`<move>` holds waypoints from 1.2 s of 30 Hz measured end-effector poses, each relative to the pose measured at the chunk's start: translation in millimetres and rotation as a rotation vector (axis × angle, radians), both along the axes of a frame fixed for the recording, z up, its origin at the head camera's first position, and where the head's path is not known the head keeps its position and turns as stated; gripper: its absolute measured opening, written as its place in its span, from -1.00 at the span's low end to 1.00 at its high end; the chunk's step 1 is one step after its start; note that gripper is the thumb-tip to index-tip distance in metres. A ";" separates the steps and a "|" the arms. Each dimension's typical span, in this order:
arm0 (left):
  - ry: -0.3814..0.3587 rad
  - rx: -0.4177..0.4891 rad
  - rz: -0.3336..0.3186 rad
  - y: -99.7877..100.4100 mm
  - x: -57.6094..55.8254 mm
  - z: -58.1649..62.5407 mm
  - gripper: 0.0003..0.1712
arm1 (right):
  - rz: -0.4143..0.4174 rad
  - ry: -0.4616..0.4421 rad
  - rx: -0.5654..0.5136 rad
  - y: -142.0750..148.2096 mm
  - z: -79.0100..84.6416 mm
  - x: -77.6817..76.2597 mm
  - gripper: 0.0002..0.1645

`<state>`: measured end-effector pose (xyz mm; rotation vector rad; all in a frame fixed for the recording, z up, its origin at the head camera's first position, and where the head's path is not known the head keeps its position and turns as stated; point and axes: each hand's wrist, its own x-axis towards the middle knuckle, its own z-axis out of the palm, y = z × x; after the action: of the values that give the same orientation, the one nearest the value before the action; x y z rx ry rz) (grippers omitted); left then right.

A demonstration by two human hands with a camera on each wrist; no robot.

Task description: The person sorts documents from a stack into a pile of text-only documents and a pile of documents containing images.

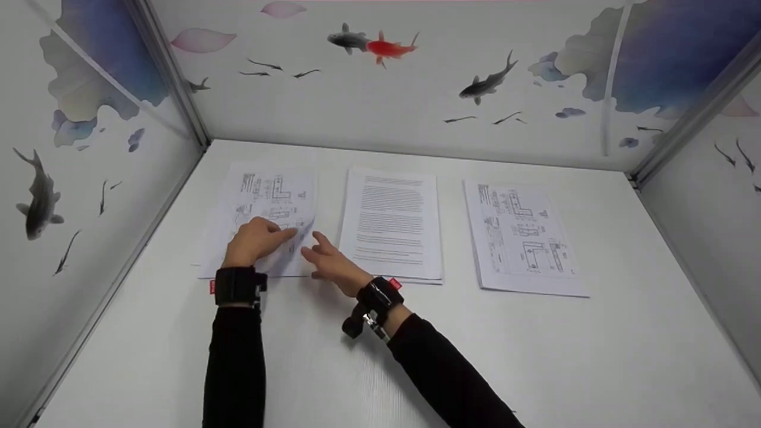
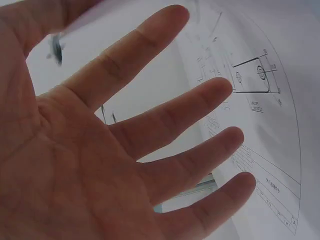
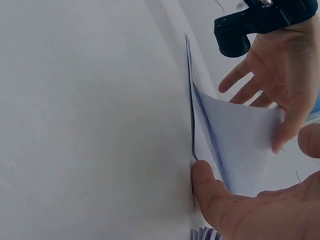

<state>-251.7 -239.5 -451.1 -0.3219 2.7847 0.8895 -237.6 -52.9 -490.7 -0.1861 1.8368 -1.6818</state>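
Note:
A stack of printed technical drawings [image 1: 261, 190] lies at the left of the table. Its top sheet [image 3: 245, 135] stands raised and bowed along the right side. My left hand [image 1: 255, 241] is over the lower part of this stack, thumb pointing right at the raised sheet. In the left wrist view its four fingers [image 2: 172, 117] are straight and spread, with the curved drawing sheet [image 2: 270, 125] just past their tips. My right hand [image 1: 336, 267] is at the stack's lower right, fingers loosely spread. One fingertip [image 3: 202, 172] is right at the lower pages' edge.
A stack of text pages [image 1: 392, 220] lies in the middle, close to my right hand. Farther right is another stack of drawings [image 1: 523, 238]. White panels with painted fish [image 1: 386, 47] enclose the table [image 1: 624, 333] at the back and sides. Each wrist wears a black camera band [image 1: 238, 285].

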 end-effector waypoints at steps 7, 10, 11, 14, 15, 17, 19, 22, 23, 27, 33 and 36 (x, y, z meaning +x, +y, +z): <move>0.066 -0.056 0.250 -29.9 7.2 -11.0 -0.36 | 0.093 0.084 0.103 1.9 -0.5 6.6 -0.18; 0.014 -0.049 0.286 -37.9 8.0 -18.8 -0.31 | 0.112 0.092 0.189 1.9 -0.8 9.9 -0.16; 0.003 -0.045 0.288 -39.7 7.9 -21.0 -0.30 | 0.114 0.086 0.209 1.6 -0.7 10.9 -0.15; -0.015 -0.061 0.298 -44.0 7.3 -27.0 -0.27 | 0.117 0.056 0.204 -1.1 0.5 13.3 -0.12; -0.022 -0.072 0.304 -45.3 7.1 -28.5 -0.26 | 0.117 0.043 0.195 -2.1 0.9 13.9 -0.11; -0.036 -0.099 0.317 -47.4 6.8 -30.9 -0.24 | 0.116 0.024 0.181 -3.8 1.4 14.7 -0.10; -0.048 -0.118 0.329 -48.6 7.2 -32.1 -0.23 | 0.115 0.016 0.178 -5.1 1.6 15.1 -0.10; -0.047 -0.129 0.345 -49.0 8.4 -32.1 -0.19 | 0.110 0.007 0.168 -6.4 0.4 14.8 -0.10; -0.045 -0.135 0.353 -49.2 8.8 -32.1 -0.17 | 0.108 0.004 0.166 -6.9 -0.4 14.7 -0.10; -0.031 -0.157 0.385 -48.6 9.6 -31.8 -0.07 | 0.105 0.000 0.159 -7.8 -2.9 14.5 -0.12; -0.013 -0.167 0.375 -47.1 7.0 -33.0 -0.03 | 0.115 0.021 0.181 -6.1 -3.1 14.4 -0.09; 0.010 -0.114 0.384 -49.6 8.0 -31.0 -0.07 | 0.117 0.018 0.174 -5.0 -3.0 13.8 -0.09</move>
<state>-243.8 -289.1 -482.1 -0.8952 2.8364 0.8052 -223.8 -57.9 -493.8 -0.2315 1.9358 -1.4378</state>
